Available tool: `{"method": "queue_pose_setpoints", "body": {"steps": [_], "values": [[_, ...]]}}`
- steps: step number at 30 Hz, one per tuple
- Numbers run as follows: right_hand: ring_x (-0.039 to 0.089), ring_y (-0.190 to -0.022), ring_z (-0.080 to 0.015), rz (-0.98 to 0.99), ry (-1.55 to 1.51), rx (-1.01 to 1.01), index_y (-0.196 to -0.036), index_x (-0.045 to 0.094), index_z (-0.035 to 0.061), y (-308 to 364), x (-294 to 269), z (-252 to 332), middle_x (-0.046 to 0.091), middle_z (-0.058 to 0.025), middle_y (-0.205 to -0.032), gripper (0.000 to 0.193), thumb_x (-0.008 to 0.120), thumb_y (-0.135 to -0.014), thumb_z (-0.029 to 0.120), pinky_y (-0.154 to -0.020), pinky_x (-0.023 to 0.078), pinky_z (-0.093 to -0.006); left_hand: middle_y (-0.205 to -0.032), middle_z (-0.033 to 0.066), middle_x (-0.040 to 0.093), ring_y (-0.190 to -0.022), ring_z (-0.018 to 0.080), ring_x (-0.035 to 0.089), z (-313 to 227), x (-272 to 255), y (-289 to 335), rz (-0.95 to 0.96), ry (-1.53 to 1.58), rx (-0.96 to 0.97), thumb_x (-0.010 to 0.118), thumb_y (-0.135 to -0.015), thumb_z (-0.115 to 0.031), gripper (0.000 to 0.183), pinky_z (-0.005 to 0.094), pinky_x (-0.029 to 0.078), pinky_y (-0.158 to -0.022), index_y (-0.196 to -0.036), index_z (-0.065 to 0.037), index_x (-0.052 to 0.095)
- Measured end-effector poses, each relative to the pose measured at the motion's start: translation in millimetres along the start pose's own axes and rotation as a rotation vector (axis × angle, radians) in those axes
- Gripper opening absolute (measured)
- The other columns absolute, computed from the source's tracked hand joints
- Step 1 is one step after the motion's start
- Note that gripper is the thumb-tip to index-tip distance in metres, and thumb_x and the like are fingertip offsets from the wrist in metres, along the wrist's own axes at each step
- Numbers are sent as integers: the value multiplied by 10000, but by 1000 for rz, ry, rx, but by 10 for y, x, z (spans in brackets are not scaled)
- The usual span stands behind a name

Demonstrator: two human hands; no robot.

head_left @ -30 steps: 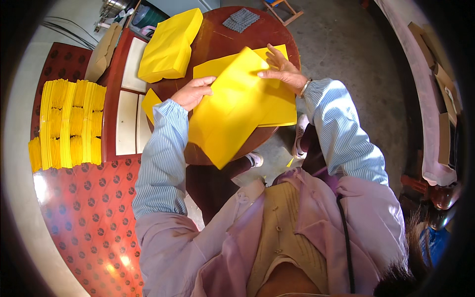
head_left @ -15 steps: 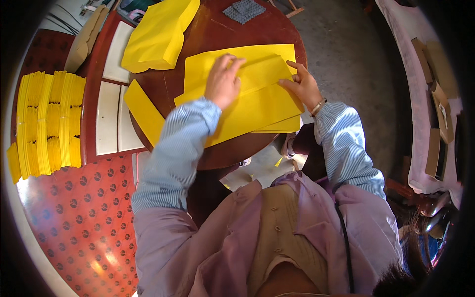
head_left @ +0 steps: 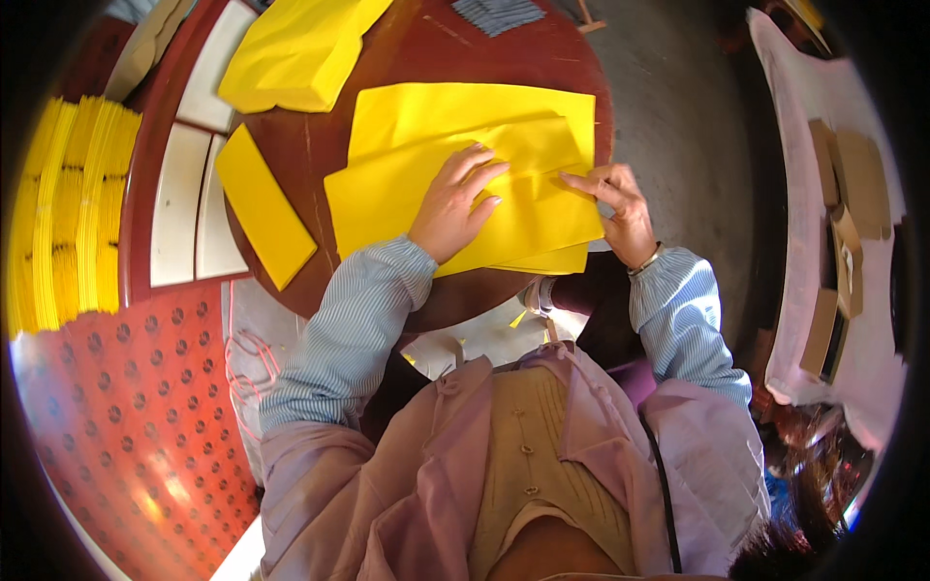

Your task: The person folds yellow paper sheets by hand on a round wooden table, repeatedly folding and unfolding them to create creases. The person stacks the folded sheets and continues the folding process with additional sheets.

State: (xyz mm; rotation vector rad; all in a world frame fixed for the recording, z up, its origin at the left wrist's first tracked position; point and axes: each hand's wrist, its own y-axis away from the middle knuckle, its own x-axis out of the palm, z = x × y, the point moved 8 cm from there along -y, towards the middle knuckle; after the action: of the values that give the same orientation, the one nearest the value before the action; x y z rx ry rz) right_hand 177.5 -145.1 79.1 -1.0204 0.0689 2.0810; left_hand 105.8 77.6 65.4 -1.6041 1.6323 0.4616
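Several yellow paper sheets overlap on the round dark red table. On the uppermost folded sheet [head_left: 387, 203], my left hand [head_left: 460, 203] lies with its fingers apart, pressing near the middle. At the sheet's right edge is my right hand [head_left: 625, 208], fingers curled and one fingertip on the paper, closed on that edge. Its thumb is partly hidden. A wider yellow sheet [head_left: 387, 111] shows behind, past the top one's far edge. Left of these lies a narrow folded yellow strip [head_left: 263, 205].
A thick yellow paper stack [head_left: 295, 53] sits at the far left of the table [head_left: 446, 53], and a grey textured pad [head_left: 497, 14] at its far edge. Bundled yellow folded papers [head_left: 73, 213] stand at left. Cardboard boxes [head_left: 857, 184] rest on a pink-covered surface at right.
My right hand has come down and nearer along the right edge, its fingers more curled. My left hand has moved slightly nearer and lies flatter. The top sheet's lifted fold lies lower.
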Motion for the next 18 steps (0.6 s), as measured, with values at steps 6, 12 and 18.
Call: {"method": "queue_pose_setpoints", "body": {"steps": [6, 12, 18], "values": [[532, -1391, -269, -9, 608, -423, -1367, 727, 322, -201, 2, 255, 620, 6, -1463, 478, 773, -901, 229, -1164, 346, -536, -1538, 134, 522, -1500, 356, 424, -37, 18, 30, 36, -93, 18, 731, -955, -172, 494, 474, 357, -1250, -1432, -102, 620], [474, -1504, -263, 442, 420, -336, -1460, 653, 242, -307, 244, 106, 602, -5, -1551, 438, 641, -1022, 233, -1288, 216, -598, -1545, 117, 546, -1504, 334, 436, 22, -253, 310, 111, -116, 37, 740, -933, -119, 503, 541, 313, -1264, -1425, -121, 635], [454, -1517, -286, 481, 334, -306, -1434, 674, 207, -290, 231, 17, 581, -8, -1574, 421, 667, -1020, 286, -1301, 162, -584, -1403, 105, 683, -1430, 353, 544, 566, -1058, 1218, 189, -68, -88, 702, -972, -155, 426, 560, 252, -1289, -1396, -138, 663]]}}
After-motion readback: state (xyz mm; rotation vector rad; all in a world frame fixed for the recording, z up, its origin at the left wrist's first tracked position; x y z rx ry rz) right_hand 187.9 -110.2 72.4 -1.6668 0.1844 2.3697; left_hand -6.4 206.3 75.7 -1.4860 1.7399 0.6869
